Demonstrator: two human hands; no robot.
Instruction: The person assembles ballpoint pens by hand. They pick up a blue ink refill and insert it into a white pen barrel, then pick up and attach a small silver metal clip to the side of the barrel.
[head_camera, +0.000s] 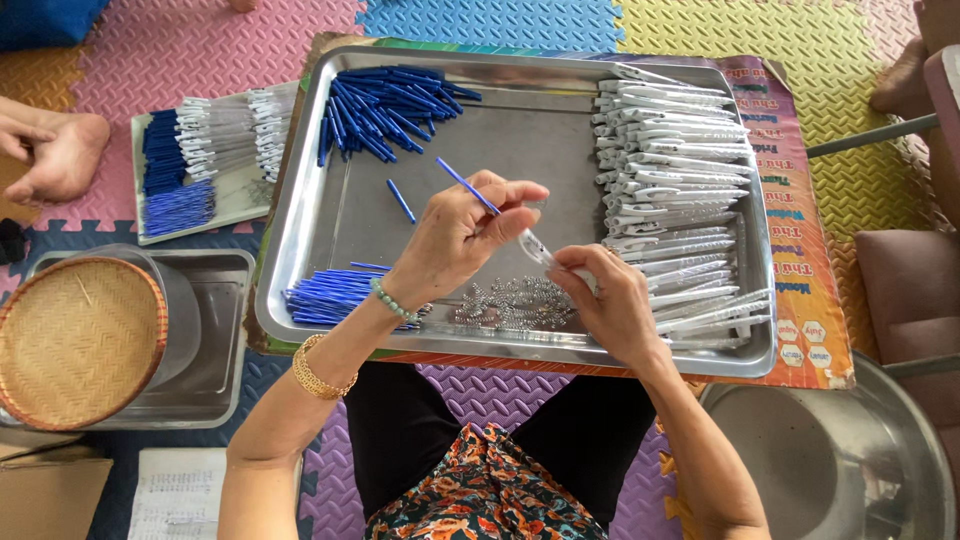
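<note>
My left hand (455, 240) pinches a thin blue pen refill (466, 186), its tip pointing into a clear pen barrel (537, 245) that my right hand (605, 300) grips. Both hands hover over a steel tray (330, 210). On the tray lie a pile of blue refills (385, 110) at the far left, another blue bundle (325, 298) near my left wrist, a heap of small metal springs (510, 303) under my hands, and a stack of white pen barrels (675, 190) along the right side. One loose refill (401, 201) lies on the bare steel.
A smaller tray of assembled blue and white pens (205, 165) sits at the left. A woven basket lid (75, 340) rests on a steel container at lower left, a large metal basin (830, 465) at lower right. Another person's foot (60, 155) is at far left.
</note>
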